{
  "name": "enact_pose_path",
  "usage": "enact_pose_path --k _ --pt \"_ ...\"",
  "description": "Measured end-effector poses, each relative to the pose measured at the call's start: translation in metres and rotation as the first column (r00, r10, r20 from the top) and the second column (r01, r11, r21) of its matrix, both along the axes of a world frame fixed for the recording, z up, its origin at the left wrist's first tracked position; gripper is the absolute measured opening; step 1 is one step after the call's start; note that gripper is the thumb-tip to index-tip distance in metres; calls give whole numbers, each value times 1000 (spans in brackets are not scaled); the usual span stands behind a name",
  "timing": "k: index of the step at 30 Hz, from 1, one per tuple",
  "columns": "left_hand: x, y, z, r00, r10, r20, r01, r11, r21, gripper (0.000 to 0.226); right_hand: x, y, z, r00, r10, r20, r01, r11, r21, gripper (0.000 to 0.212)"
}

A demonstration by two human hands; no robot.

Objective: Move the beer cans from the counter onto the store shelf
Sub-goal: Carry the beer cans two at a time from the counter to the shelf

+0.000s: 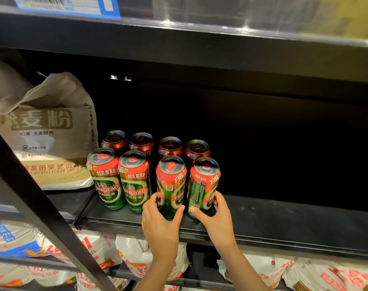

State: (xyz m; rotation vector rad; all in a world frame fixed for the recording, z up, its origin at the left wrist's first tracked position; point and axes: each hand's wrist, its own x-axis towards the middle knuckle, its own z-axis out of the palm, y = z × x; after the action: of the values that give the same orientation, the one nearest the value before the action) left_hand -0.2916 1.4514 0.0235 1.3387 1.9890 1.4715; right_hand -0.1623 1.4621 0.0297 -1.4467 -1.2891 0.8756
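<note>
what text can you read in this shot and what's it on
"TSINGTAO", partly cut off, and "500ml": front left beer can
"WUDELI FLOUR GROUP": flour sack beside the cans
Large Chinese characters on the sack and cans: present, not transcribed here
Fine print on the can in the right hand: too small
Barcode label on the upper shelf: blurred

Black store shelf (284,225) has eight beer cans (134,181) upright on it, four near and four far, with a flour sack (50,131) just left of them.

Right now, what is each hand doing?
Left hand: holding the third front can.
Right hand: holding the fourth front can.
</note>
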Motion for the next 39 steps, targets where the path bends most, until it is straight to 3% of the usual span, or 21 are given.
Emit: enact_pose_path --k 5,9,13,16,22,26,30,39 --pt "-8 -8 0 980 -95 173 86 994 63 64 -9 4 -2 997 -72 -24 73 997 20 70" --pt "-12 -11 -2 990 -106 97 96 990 100 60 -9 -1 0 999 -36 12 36 999 22 76" --pt "-13 -12 -3 992 -112 61 105 989 106 63 -5 -5 2 999 40 28 -40 999 15 67" --pt "-15 -13 -3 991 -128 45 123 988 93 64 -7 -6 2 999 0 41 -1 1000 15 67" --pt "-17 -15 -3 975 -183 125 179 983 40 67 -14 -1 1 986 -35 161 25 998 61 65" --pt "-17 -16 -2 986 -167 17 165 983 79 58 -8 -1 -7 980 0 200 -5 1000 26 61" --pt "-17 -15 -3 989 -143 -47 147 986 79 59 -8 -2 -6 986 7 165 -10 1000 13 61" --pt "-14 -14 -5 993 -119 16 119 992 32 50 -12 -3 -3 989 -42 142 42 999 -1 76"
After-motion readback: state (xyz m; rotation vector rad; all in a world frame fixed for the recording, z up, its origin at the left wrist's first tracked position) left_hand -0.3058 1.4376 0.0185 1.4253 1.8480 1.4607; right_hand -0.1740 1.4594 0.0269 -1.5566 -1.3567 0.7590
